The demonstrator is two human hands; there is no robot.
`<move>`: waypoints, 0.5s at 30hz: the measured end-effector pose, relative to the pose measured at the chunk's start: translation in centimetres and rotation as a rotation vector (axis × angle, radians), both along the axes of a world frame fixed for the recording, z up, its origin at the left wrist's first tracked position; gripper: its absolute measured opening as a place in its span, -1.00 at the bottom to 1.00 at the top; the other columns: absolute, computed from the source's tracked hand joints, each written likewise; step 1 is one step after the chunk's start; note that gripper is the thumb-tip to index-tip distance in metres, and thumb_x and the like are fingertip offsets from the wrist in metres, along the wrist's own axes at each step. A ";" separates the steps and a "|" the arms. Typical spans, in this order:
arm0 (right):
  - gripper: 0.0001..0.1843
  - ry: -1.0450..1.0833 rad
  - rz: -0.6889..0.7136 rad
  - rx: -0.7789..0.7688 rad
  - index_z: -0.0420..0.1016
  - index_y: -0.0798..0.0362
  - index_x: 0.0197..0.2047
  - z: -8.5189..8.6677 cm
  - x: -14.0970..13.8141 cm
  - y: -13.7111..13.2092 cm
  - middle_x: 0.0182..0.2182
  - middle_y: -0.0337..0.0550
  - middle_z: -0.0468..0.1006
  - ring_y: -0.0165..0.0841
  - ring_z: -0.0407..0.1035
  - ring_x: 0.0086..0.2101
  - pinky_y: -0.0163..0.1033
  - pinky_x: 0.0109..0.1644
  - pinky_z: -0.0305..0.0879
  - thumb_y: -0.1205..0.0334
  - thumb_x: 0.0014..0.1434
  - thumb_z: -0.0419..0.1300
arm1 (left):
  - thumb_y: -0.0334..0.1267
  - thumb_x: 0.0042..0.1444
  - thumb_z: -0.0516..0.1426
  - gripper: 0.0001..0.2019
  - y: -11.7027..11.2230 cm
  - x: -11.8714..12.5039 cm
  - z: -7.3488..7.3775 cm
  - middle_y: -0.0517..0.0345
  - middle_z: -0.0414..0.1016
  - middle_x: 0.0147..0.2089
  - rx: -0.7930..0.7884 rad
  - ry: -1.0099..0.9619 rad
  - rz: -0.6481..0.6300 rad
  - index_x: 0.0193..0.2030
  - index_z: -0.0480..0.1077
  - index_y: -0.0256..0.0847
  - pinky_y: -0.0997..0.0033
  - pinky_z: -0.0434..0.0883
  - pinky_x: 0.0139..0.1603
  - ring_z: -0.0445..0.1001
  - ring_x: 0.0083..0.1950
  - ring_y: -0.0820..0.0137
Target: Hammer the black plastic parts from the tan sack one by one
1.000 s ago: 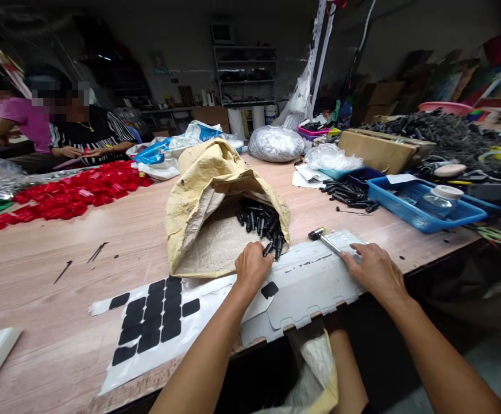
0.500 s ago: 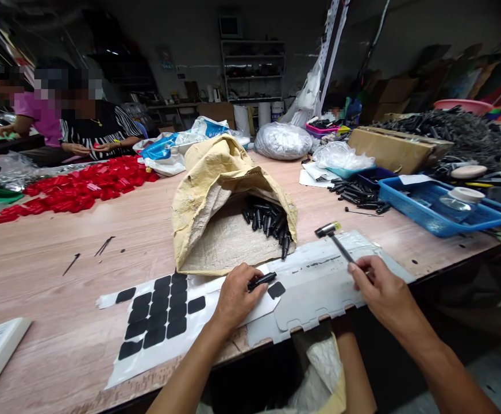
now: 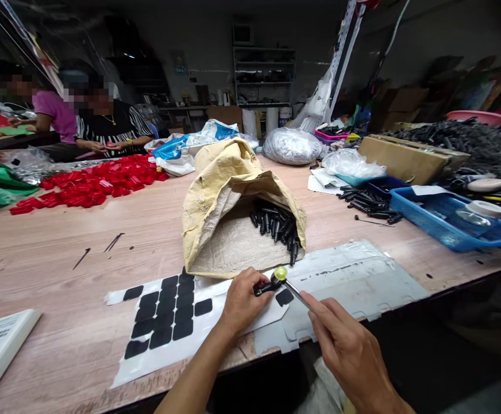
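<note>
My left hand [image 3: 244, 300] is closed around a short black tube-like piece [image 3: 262, 288] on the white sheet. A small mallet [image 3: 294, 288], with a yellow and dark head on a metal shaft, is gripped in my right hand [image 3: 349, 339]. Its head is at the right end of the black piece; whether they touch I cannot tell. Just behind my left hand lies an open yellow woven sack [image 3: 216, 253] with several similar black pieces [image 3: 278, 225] in its mouth. Black rounded square pads [image 3: 163, 320] stick to the white sheet [image 3: 147, 362]. One loose-looking pad [image 3: 284, 297] lies below the mallet.
Flattened grey cardboard [image 3: 345, 287] covers the table edge at right. A blue tray [image 3: 431, 221] and more black pieces [image 3: 365, 204] stand beyond it. Red parts [image 3: 99, 184] are heaped at left, near two seated people [image 3: 112, 132]. A white box [image 3: 3, 351] lies front left.
My right hand has brought the mallet left and down to the black piece in my left hand. The left hand keeps its grip. The whole view has shifted slightly.
</note>
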State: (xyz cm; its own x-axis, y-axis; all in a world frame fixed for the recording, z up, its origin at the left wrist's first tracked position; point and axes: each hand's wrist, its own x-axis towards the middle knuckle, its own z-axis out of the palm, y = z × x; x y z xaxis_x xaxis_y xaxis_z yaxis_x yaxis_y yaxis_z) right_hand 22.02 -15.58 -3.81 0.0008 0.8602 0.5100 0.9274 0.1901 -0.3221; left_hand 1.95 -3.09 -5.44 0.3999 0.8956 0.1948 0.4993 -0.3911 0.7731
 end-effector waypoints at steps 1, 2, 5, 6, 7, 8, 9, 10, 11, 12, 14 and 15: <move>-0.53 -0.025 -0.002 -0.007 0.42 -0.11 0.31 0.0 -0.1 0.0 -0.32 -0.20 0.56 -0.46 0.47 -0.43 -0.41 -0.40 0.30 0.31 0.40 0.02 | -0.39 0.05 0.29 -0.88 0.0 0.0 0.0 0.19 0.48 -0.27 -0.001 0.001 0.002 -0.24 0.56 -0.15 0.42 0.27 -0.22 0.43 -0.18 0.34; -0.53 -0.037 -0.005 -0.013 0.42 -0.11 0.31 -0.1 -0.1 0.0 -0.33 -0.21 0.55 -0.46 0.46 -0.45 -0.40 -0.41 0.29 0.32 0.40 0.02 | -0.38 0.05 0.29 -0.88 0.0 0.0 -0.1 0.19 0.48 -0.28 -0.003 0.001 0.003 -0.24 0.56 -0.15 0.42 0.27 -0.22 0.43 -0.18 0.34; -0.51 -0.007 -0.010 -0.005 0.38 -0.12 0.34 -0.1 -0.4 -0.1 -0.30 -0.20 0.56 -0.45 0.49 -0.40 -0.40 -0.34 0.33 0.31 0.41 0.02 | -0.38 0.05 0.30 -0.89 0.0 0.0 -0.1 0.18 0.48 -0.27 0.002 -0.003 -0.001 -0.25 0.55 -0.15 0.42 0.27 -0.22 0.43 -0.18 0.34; -0.51 0.006 -0.006 0.000 0.37 -0.12 0.35 -0.1 -0.5 -0.2 -0.28 -0.19 0.56 -0.44 0.49 -0.38 -0.39 -0.32 0.34 0.30 0.40 0.03 | -0.38 0.05 0.30 -0.90 0.1 -0.1 -0.1 0.18 0.48 -0.27 0.006 -0.002 -0.003 -0.26 0.55 -0.16 0.42 0.27 -0.21 0.42 -0.18 0.34; -0.50 0.012 0.002 0.000 0.36 -0.12 0.36 -0.2 -0.7 -0.2 -0.28 -0.18 0.57 -0.43 0.50 -0.37 -0.39 -0.30 0.35 0.30 0.40 0.03 | -0.38 0.06 0.30 -0.90 0.1 -0.1 -0.1 0.18 0.47 -0.28 0.010 0.001 -0.005 -0.26 0.55 -0.16 0.42 0.27 -0.21 0.42 -0.19 0.34; -0.50 0.009 0.011 -0.005 0.36 -0.12 0.36 -0.4 -0.8 -0.3 -0.29 -0.18 0.57 -0.43 0.49 -0.37 -0.38 -0.30 0.35 0.31 0.40 0.02 | -0.38 0.06 0.29 -0.91 0.1 -0.1 0.0 0.18 0.46 -0.29 0.014 0.007 -0.006 -0.27 0.54 -0.16 0.42 0.27 -0.21 0.42 -0.19 0.34; -0.50 0.001 0.023 -0.013 0.37 -0.13 0.35 -0.5 -1.0 -0.3 -0.31 -0.19 0.56 -0.42 0.49 -0.39 -0.38 -0.32 0.34 0.31 0.40 0.02 | -0.38 0.06 0.29 -0.92 0.1 -0.1 0.0 0.18 0.45 -0.30 0.018 0.014 -0.007 -0.29 0.54 -0.17 0.42 0.26 -0.21 0.41 -0.20 0.34; -0.50 -0.008 0.033 -0.025 0.38 -0.14 0.34 -0.7 -1.0 -0.3 -0.32 -0.20 0.56 -0.43 0.48 -0.40 -0.37 -0.33 0.33 0.32 0.40 0.01 | -0.39 0.06 0.28 -0.92 0.2 -0.1 0.1 0.18 0.45 -0.30 0.021 0.019 -0.008 -0.29 0.54 -0.17 0.41 0.26 -0.21 0.41 -0.20 0.33; -0.51 -0.011 0.036 -0.036 0.39 -0.16 0.33 -0.8 -1.0 -0.3 -0.33 -0.21 0.55 -0.43 0.48 -0.40 -0.37 -0.33 0.33 0.32 0.40 0.01 | -0.38 0.07 0.28 -0.93 0.2 -0.1 0.1 0.18 0.45 -0.30 0.023 0.021 -0.009 -0.28 0.54 -0.17 0.41 0.26 -0.20 0.41 -0.20 0.33; -0.51 -0.005 0.026 -0.040 0.40 -0.18 0.32 -0.8 -0.8 -0.3 -0.31 -0.22 0.56 -0.43 0.49 -0.39 -0.37 -0.32 0.33 0.31 0.40 0.01 | -0.37 0.08 0.28 -0.92 0.2 -0.1 0.2 0.17 0.46 -0.29 0.022 0.022 -0.011 -0.26 0.55 -0.16 0.41 0.26 -0.20 0.41 -0.20 0.33; -0.53 0.015 -0.038 -0.022 0.40 -0.21 0.31 -0.5 0.2 0.0 -0.21 -0.22 0.59 -0.42 0.52 -0.29 -0.36 -0.24 0.35 0.28 0.41 0.03 | -0.32 0.11 0.27 -0.91 0.1 -0.2 0.3 0.16 0.48 -0.26 0.012 0.025 -0.018 -0.22 0.56 -0.16 0.39 0.27 -0.19 0.42 -0.19 0.32; -0.54 0.016 -0.095 -0.006 0.40 -0.23 0.31 -0.3 1.0 0.3 -0.16 -0.22 0.59 -0.40 0.53 -0.25 -0.34 -0.21 0.35 0.26 0.40 0.05 | -0.29 0.13 0.27 -0.90 0.1 -0.3 0.4 0.15 0.49 -0.25 0.004 0.030 -0.023 -0.19 0.56 -0.15 0.39 0.27 -0.19 0.42 -0.18 0.31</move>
State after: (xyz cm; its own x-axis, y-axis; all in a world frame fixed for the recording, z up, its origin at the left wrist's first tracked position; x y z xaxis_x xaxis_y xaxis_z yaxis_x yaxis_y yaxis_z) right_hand 23.06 -15.28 -4.10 0.0907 0.8590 0.5040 0.9357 0.0997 -0.3384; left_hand 1.70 -2.98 -5.01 0.4261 0.8853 0.1863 0.5128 -0.4060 0.7564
